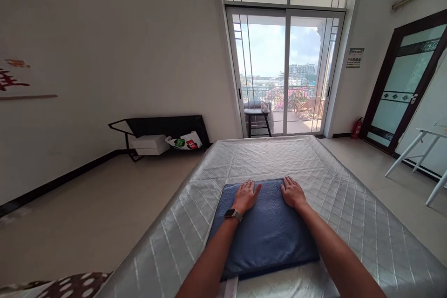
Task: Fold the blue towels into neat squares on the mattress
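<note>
A blue, plush, roughly square piece of folded cloth or cushion (268,233) lies flat on a silver-grey quilted mattress (195,209); I cannot tell which of the two it is. My left hand (246,195) rests palm down near its far left corner, fingers stretched out, with a watch (233,214) on the wrist. Near the far right corner, my right hand (293,192) also presses flat, fingers extended over the far edge. A white tag (230,287) sticks out under the near edge.
A black bench-like frame (164,126) holding white boxes (149,144) and a printed bag (185,141) stands by the left wall. Beyond the mattress are sliding glass doors (287,74) and a stool (257,118). A white-legged table (407,152) is at right.
</note>
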`<state>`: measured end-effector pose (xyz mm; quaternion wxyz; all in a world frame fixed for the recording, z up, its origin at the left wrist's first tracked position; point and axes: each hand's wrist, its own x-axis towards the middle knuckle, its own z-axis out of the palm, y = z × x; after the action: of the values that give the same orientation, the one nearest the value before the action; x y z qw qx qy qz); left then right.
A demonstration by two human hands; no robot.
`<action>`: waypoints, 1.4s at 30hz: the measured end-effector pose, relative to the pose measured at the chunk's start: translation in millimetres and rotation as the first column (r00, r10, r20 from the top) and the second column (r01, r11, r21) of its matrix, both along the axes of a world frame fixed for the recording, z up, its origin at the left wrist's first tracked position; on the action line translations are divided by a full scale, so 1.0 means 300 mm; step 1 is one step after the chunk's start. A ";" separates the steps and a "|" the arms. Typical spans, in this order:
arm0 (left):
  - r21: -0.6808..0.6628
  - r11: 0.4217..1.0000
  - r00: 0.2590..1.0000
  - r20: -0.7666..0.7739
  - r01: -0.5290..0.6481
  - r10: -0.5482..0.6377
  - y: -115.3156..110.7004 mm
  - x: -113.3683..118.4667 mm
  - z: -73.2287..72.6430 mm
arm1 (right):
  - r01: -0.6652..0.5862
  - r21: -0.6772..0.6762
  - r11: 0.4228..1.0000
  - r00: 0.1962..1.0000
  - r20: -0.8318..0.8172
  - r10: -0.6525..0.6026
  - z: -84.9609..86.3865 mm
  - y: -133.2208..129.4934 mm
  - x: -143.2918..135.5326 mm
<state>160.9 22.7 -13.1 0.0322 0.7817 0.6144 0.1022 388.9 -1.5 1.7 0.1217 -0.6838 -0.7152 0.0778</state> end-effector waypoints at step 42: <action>-0.055 0.973 0.974 0.017 -0.225 0.227 -0.138 -0.283 -0.037 | -0.010 -0.024 1.000 0.999 0.030 0.010 0.068 -0.041 -0.005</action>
<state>76.0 -18.8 -24.2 0.0480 0.7044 0.7014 0.0982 387.2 -13.8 22.2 0.1022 -0.6827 -0.7194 0.0767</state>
